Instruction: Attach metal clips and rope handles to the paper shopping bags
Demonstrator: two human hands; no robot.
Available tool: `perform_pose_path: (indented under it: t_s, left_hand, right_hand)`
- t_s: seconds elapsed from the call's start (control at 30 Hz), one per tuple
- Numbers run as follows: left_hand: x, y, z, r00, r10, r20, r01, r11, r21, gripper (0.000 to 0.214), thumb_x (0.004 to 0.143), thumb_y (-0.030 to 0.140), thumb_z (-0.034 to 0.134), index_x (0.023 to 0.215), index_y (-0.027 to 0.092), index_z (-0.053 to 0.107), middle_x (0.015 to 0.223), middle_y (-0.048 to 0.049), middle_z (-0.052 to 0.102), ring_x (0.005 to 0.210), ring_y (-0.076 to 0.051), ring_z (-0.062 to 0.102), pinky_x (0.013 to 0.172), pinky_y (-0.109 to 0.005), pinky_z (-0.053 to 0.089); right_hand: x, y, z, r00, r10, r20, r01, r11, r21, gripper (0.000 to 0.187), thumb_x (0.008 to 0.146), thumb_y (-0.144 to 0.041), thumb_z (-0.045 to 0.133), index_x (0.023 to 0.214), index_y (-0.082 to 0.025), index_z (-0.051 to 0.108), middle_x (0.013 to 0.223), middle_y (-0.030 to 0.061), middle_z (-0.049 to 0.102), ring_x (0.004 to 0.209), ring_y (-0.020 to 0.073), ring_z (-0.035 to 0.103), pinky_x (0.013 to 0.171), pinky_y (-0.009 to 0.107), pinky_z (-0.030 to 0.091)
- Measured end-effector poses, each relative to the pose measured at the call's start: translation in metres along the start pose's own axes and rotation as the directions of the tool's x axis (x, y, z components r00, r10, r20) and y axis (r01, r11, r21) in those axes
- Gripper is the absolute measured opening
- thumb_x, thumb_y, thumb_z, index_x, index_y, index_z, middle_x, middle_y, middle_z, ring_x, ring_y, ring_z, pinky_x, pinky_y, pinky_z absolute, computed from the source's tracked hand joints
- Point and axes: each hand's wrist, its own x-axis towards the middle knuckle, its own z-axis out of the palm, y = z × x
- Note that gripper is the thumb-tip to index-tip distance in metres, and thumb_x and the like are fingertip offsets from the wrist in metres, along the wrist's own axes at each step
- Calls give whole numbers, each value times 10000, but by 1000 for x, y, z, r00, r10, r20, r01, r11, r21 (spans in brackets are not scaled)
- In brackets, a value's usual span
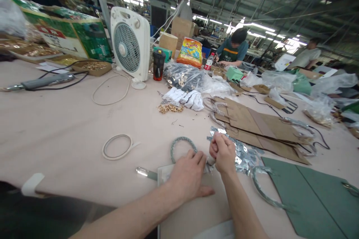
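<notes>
My left hand (187, 174) lies on a pale flat panel (193, 216) at the table's near edge, thumb spread and fingers slightly bent. A round green-grey handle in clear wrap (183, 139) loops out beyond those fingers. Just to the right, my right hand (223, 153) is closed in a fist; a short whitish end shows below it, but what it grips is mostly hidden. Many small shiny metal plates (244, 155) lie beside and behind the right fist. A strip with a shiny metal end (142, 171) sticks out left of the panel.
A roll of tape (117, 147) lies to the left. Brown bag panels (260, 123) and a green panel with handles (316, 194) lie at right. Behind are gold metal pieces (169, 108), white gloves (185, 98), a fan (130, 44) and a tumbler (158, 65). A co-worker (234, 46) sits beyond.
</notes>
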Motion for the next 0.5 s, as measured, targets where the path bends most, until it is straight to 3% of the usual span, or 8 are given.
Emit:
perform_pose_path:
  t_s: [0.1,0.27,0.4,0.5]
  left_hand:
    - [-1,0,-3,1000,-8,20,8,1000,3,846,708,716,791,1323,169,597,1282,-155,645,1132,-370,559,899,-499,560]
    - [-2,-1,-5,999,1,45,-1,1000,-6,878,751,719,747,1373,125,574,1313,-151,637,1160,-360,545,1012,-520,536]
    - [-3,-2,-2,999,8,39,-7,1000,-16,864,741,713,759,1369,148,575,1368,-142,617,1179,-359,539,1011,-517,541]
    - [-3,-4,0,999,4,34,-3,1000,-31,922,725,721,764,1412,149,535,1457,-149,569,1234,-375,516,1013,-523,542]
  right_hand:
    - [2,6,6,996,51,68,-46,996,-72,434,911,-539,691,684,-207,529,473,-111,342,362,52,285,336,178,217]
    - [-15,11,0,996,-52,75,64,982,-175,446,951,-519,652,664,-205,516,488,-92,368,404,64,317,367,196,244]
    - [-24,-4,-7,992,-127,14,127,991,-33,421,978,-456,632,666,-207,501,501,-99,347,390,60,313,359,186,230]
    - [-28,-18,-9,957,-285,-59,290,948,133,387,996,-391,603,673,-206,497,512,-100,346,380,54,302,363,177,247]
